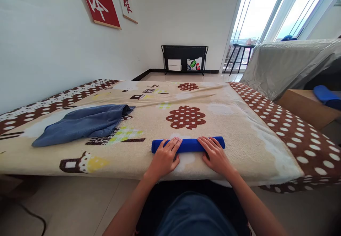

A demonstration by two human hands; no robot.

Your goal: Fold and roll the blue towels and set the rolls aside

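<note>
Grip: long bright-blue cloth roll (pixel 189 145) is pressed under spread left hand (pixel 164 157) and right hand (pixel 216 157) | Place: lower centre, on beige patterned fleece blanket (pixel 133 161) | Risk: roll could be skewed by uneven pressure

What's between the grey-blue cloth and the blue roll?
No object: in the head view, only the printed blanket lies between the grey-blue cloth and the blue roll.

The single view looks out from the wearer's head, above the near edge of the blanket (pixel 149 120), facing forward and down: left hand (pixel 165 156) and right hand (pixel 215 156) close by near six o'clock, far wall (pixel 183 15) well off at twelve, window (pixel 266 12) toward one.
</note>
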